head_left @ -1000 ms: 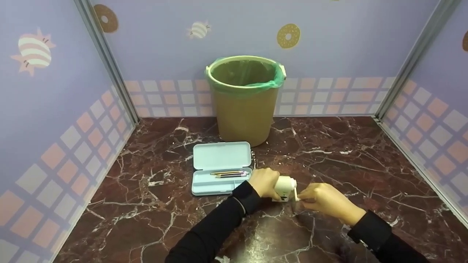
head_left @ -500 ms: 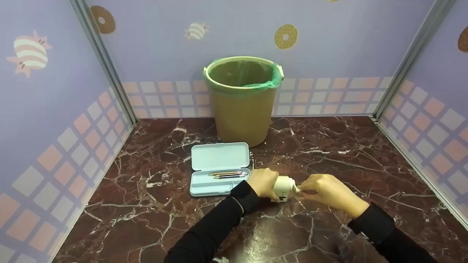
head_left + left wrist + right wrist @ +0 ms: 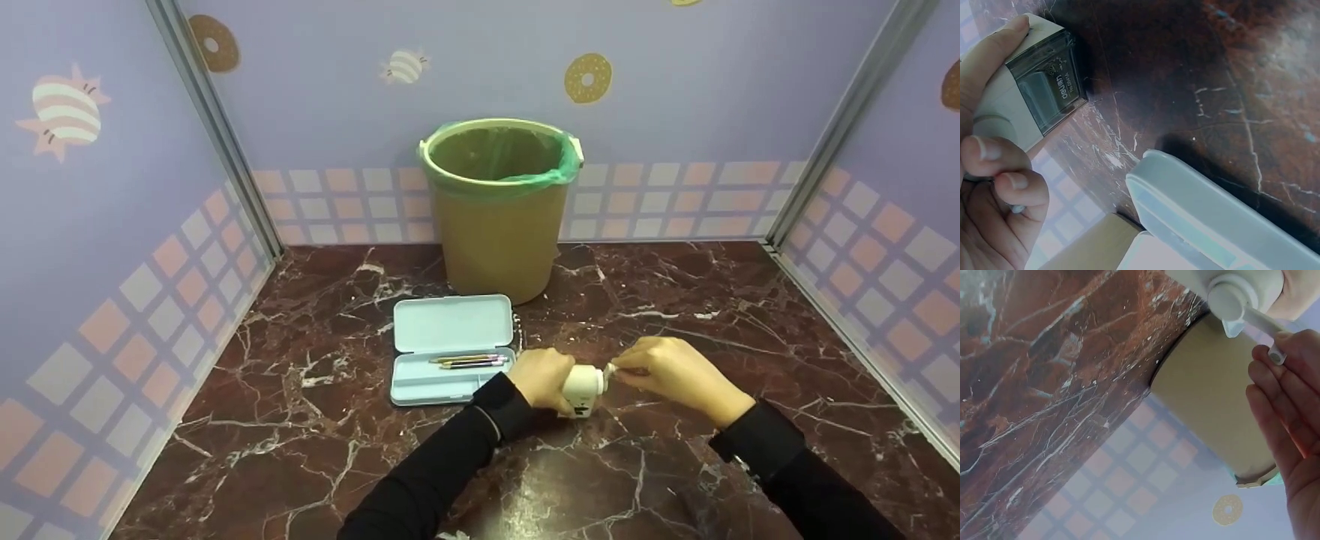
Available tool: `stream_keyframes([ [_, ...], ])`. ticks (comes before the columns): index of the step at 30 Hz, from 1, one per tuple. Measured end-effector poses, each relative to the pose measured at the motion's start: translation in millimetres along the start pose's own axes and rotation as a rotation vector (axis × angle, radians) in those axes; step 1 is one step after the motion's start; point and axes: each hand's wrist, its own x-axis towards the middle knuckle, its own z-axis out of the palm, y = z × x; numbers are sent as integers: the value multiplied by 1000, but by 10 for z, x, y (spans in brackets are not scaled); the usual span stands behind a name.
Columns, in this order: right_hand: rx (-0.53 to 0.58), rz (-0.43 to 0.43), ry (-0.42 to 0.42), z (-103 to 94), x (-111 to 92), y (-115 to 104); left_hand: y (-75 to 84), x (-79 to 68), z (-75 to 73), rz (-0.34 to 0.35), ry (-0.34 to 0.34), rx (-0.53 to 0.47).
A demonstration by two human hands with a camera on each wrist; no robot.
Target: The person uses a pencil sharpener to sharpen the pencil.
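Note:
A white crank pencil sharpener (image 3: 583, 388) stands on the dark marble-patterned surface. My left hand (image 3: 541, 379) grips its body from the left, as the left wrist view also shows. A see-through shavings drawer (image 3: 1047, 84) is set into the sharpener. Below the curled left fingers, a small pale tip (image 3: 1018, 208) shows; what it belongs to is hidden. To the right, my right hand (image 3: 667, 371) pinches the knob end of the white crank handle (image 3: 1264, 323) between thumb and fingers.
Left of the sharpener lies an open light-blue pencil case (image 3: 420, 386) with several pencils (image 3: 472, 361) inside. Behind it stands a tan waste bin (image 3: 501, 240) with a green liner. Patterned walls (image 3: 690, 112) enclose the back and sides.
My right hand has swung the crank handle from pointing down to pointing up and outward. My left hand keeps its grip on the sharpener.

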Motion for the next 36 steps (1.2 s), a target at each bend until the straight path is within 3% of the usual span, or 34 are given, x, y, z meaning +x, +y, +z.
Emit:
stream_keyframes([
  [9, -3, 81, -73, 54, 117, 135, 3, 4, 0, 15, 4, 18],
  [15, -28, 95, -79, 125, 153, 192, -4, -1, -12, 10, 3, 28],
  [22, -41, 140, -138, 250, 145, 243, -3, 3, -1, 24, -1, 16],
  [36, 25, 141, -216, 522, 56, 258, -2, 10, 14, 16, 12, 24],
])
